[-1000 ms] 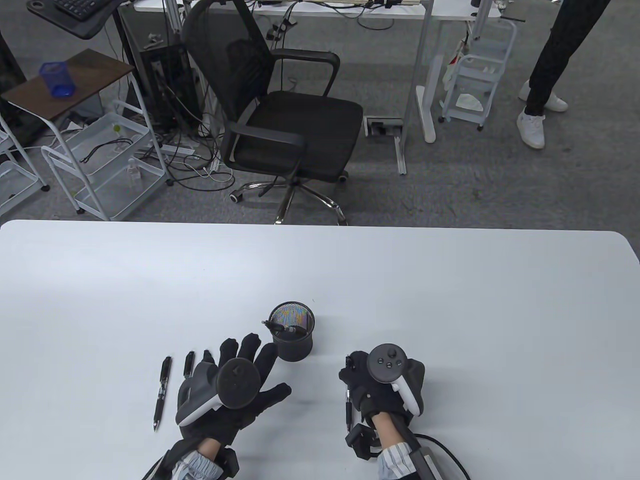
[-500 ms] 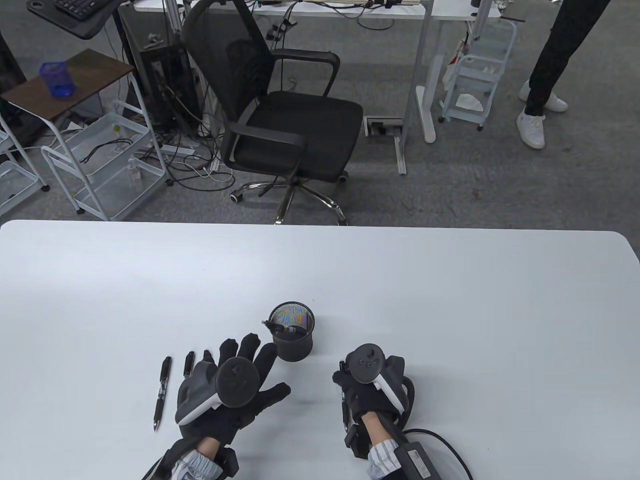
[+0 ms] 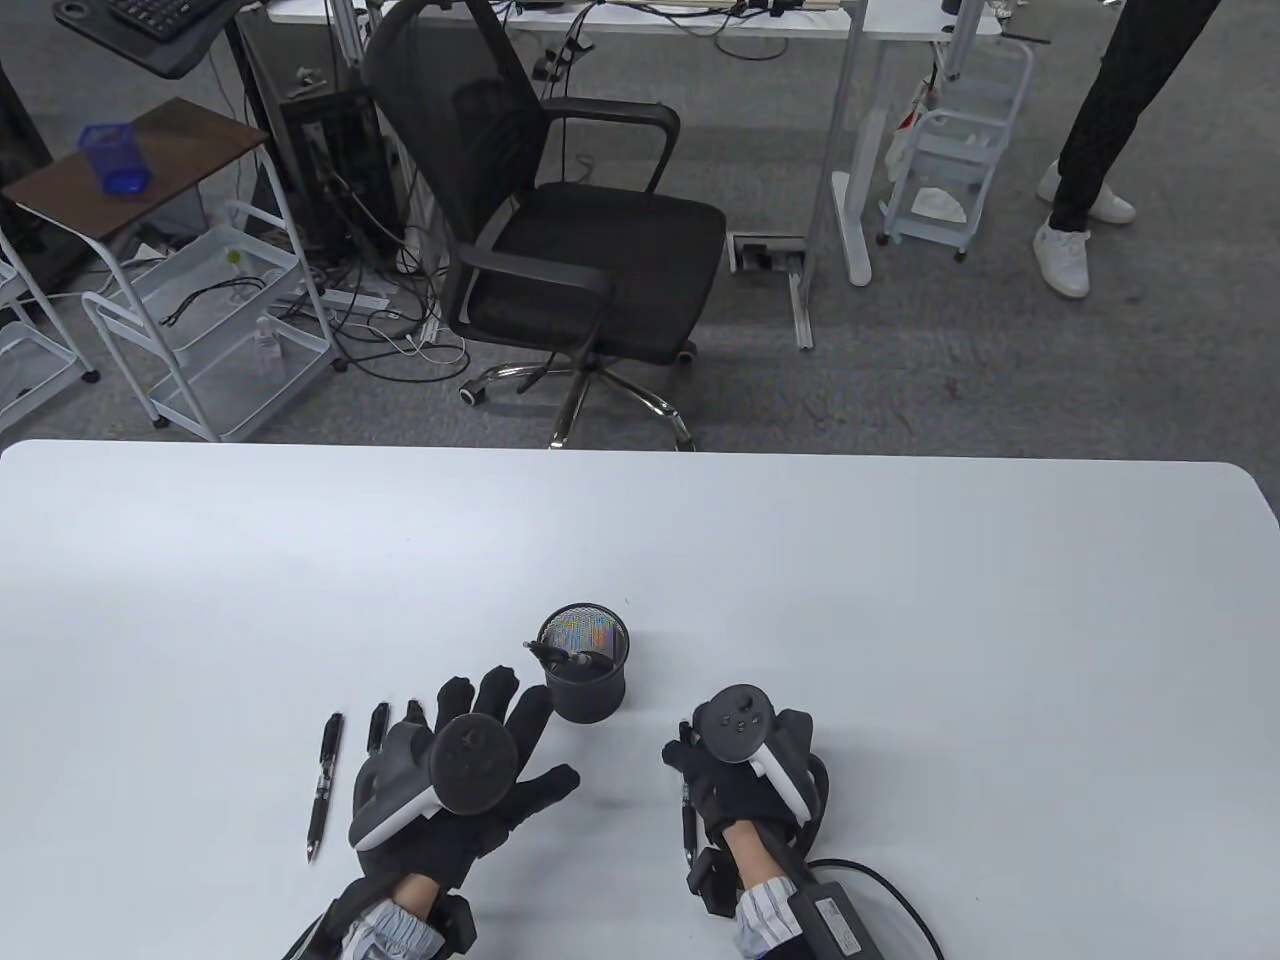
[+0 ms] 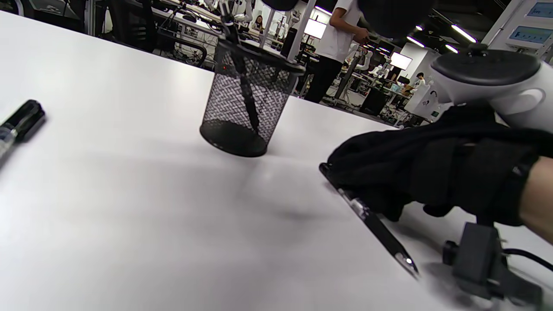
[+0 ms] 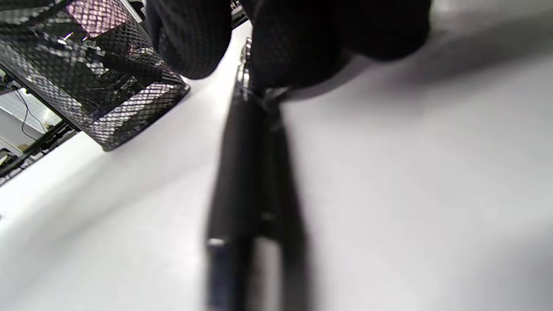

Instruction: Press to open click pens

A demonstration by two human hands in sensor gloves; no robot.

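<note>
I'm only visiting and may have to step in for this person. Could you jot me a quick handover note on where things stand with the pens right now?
Right hand: holds one click pen low over the table, tip toward the person.
Left hand: rests flat, fingers spread, holding nothing; it partly covers another pen.
Mesh cup: upright between the hands, one pen inside.
Leftmost pen: lies loose on the table.
Done: seemingly the pen in the cup, though its tip cannot be seen.
Left: click the held pen, then the pens at the left.
</note>
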